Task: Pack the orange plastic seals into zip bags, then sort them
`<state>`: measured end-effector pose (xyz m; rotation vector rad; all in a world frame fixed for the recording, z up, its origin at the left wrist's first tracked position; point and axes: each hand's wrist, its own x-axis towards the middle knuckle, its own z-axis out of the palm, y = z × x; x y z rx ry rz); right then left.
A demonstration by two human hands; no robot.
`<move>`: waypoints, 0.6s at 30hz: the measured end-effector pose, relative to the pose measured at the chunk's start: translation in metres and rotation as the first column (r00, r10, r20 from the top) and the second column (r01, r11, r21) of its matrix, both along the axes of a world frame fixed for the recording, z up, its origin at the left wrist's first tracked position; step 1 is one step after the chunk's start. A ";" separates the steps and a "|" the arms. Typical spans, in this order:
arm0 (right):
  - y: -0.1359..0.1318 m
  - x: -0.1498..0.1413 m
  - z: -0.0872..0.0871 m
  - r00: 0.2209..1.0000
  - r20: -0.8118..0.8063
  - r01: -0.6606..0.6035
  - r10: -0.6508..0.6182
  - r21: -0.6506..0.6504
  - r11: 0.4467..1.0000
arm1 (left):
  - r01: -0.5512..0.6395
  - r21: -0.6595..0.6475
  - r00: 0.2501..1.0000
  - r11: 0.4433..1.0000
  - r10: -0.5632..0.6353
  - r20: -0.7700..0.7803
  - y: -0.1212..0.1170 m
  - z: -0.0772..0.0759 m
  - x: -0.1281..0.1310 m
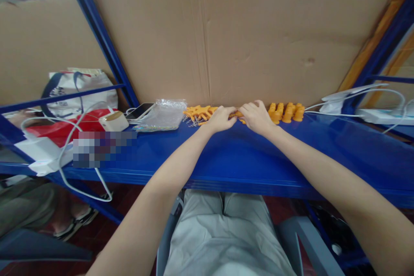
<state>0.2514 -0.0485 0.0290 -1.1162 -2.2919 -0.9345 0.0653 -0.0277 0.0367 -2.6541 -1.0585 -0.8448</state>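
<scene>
My left hand (pixel 222 119) and my right hand (pixel 256 116) meet over the blue shelf, fingers closed around a small orange plastic piece (pixel 235 114). Most of that piece is hidden by the fingers. Just left of my left hand lies a pile of orange plastic pieces (pixel 198 113) with small metal chains. To the right of my right hand, orange cup-shaped pieces (pixel 287 113) stand upright in short rows. A bit of orange also shows on the shelf below my right hand's fingers.
The blue metal shelf (pixel 246 155) has cardboard (pixel 258 39) behind it. Left of the pile are a clear plastic bag stack (pixel 164 116), a phone (pixel 140 112), a cream charger (pixel 114 120) and white cables. At right lies a white power strip (pixel 384 116). Another person's leg (pixel 29 207) shows lower left.
</scene>
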 end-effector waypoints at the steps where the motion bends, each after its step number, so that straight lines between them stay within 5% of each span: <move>1: 0.000 0.000 0.001 1.000 0.006 -0.005 0.005 0.008 1.000 | 0.001 -0.023 0.999 1.000 0.000 0.036 0.000 0.001 0.000; 7: -0.002 -0.001 0.004 0.999 0.045 -0.019 0.017 0.053 0.998 | 0.108 -0.249 0.960 0.963 -0.036 0.279 0.002 0.008 0.003; 14: -0.004 -0.001 0.006 0.997 0.061 -0.060 0.057 0.061 0.996 | 0.208 -0.519 0.912 0.829 0.028 0.410 0.004 0.010 0.002; 18: -0.004 -0.001 0.001 0.993 0.109 -0.040 0.039 0.010 0.999 | 0.087 -0.332 0.976 0.939 -0.014 0.217 0.000 0.006 0.000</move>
